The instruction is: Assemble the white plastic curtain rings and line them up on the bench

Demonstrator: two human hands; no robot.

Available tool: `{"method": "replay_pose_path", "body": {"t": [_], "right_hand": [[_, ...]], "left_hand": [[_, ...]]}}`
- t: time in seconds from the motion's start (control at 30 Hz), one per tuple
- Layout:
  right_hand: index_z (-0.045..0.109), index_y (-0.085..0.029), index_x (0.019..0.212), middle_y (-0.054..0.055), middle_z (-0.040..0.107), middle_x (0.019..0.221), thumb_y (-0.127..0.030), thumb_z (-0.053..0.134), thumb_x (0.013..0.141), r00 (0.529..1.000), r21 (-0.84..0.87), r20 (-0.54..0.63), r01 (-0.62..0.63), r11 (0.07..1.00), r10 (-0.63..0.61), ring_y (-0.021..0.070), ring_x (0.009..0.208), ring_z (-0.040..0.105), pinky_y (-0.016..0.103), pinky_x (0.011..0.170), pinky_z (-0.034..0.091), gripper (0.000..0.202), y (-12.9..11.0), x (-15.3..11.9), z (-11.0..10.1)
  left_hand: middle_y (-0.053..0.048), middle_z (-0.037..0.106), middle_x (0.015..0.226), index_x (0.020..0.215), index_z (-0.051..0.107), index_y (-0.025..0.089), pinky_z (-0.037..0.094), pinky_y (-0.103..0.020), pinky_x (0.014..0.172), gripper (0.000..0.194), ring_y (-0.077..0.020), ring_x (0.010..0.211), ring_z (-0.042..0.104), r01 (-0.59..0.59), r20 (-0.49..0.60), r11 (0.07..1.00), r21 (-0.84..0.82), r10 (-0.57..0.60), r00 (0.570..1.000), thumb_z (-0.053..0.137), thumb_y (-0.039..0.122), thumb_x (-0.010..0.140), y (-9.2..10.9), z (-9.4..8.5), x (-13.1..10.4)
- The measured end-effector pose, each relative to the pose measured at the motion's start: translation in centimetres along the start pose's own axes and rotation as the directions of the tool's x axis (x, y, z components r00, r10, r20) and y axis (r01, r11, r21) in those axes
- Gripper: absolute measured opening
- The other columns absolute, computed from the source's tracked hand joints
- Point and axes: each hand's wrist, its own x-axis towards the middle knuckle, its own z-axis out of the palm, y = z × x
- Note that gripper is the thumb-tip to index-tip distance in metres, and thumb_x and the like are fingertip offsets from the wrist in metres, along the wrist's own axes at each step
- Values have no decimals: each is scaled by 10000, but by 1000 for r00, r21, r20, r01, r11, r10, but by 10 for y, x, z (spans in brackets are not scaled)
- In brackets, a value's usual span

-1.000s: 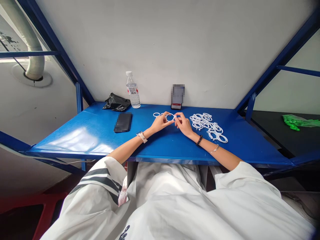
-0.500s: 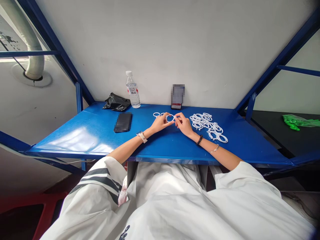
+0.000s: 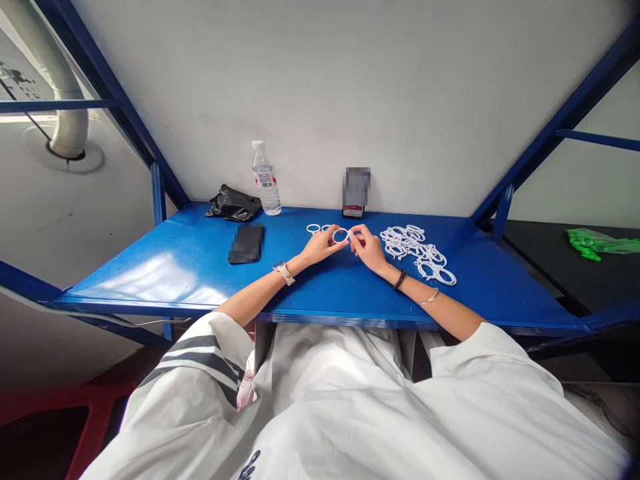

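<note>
A white ring (image 3: 341, 230) is held between both hands above the blue table (image 3: 320, 287). My left hand (image 3: 320, 247) grips its left side, with thumb and fingers closed on it. On the other side, my right hand (image 3: 367, 248) pinches the ring's right edge with bent fingers. Just behind my left hand lie white rings (image 3: 313, 229), partly hidden by the fingers. To the right of my right hand is a loose pile of several white rings (image 3: 413, 247).
At the back stand a water bottle (image 3: 267, 183) and a phone-like object (image 3: 355, 193) against the wall. A black plastic bag (image 3: 233, 203) and a dark flat object (image 3: 247, 244) lie left. Blue frame bars (image 3: 503, 207) flank the table; a green bag (image 3: 595, 244) is far right.
</note>
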Motion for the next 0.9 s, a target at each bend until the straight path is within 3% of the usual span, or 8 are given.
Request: {"method": "replay_pose_path", "body": {"t": [0.57, 0.9], "right_hand": [[522, -251, 1026, -8, 654, 659, -639, 416, 987, 997, -9, 50, -53, 999, 53, 179, 528, 624, 283, 551, 471, 404, 4, 2, 1], [512, -237, 938, -23, 637, 650, -573, 316, 1025, 987, 23, 125, -104, 994, 101, 144, 501, 594, 266, 568, 454, 399, 6, 3, 1]], "left_hand": [[84, 478, 534, 1269, 525, 148, 278, -231, 517, 440, -122, 458, 461, 28, -5, 1000, -9, -28, 1000, 625, 381, 910, 2, 1, 1], [77, 504, 562, 1302, 493, 139, 313, -225, 526, 486, -114, 472, 469, -42, 1, 997, 66, 42, 999, 598, 421, 920, -3, 1, 1]]}}
